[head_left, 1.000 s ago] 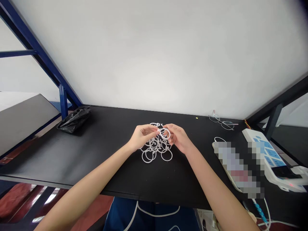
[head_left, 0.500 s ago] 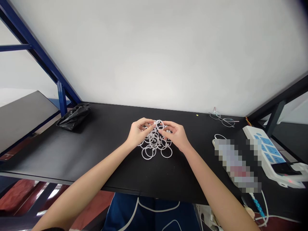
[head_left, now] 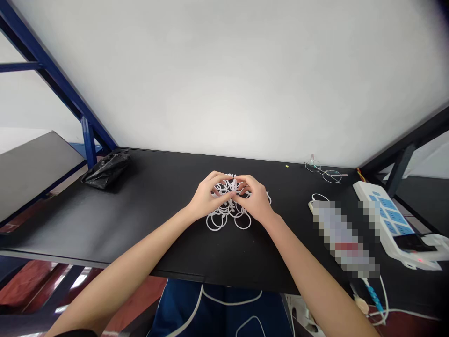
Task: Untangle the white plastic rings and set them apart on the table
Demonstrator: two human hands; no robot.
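A pile of several white plastic rings lies in the middle of the black table. My left hand and my right hand meet fingertip to fingertip just above the pile. Both pinch white rings between thumb and fingers at the point where they touch. Part of the pile is hidden under my hands.
A crumpled black bag lies at the table's far left. Wire-framed glasses rest at the back right. A white power strip and a blurred-out object with cables occupy the right side. Blue steel frame bars rise at left.
My two hands have closed in on each other over the pile until their fingertips meet. The rings they hold have come together.
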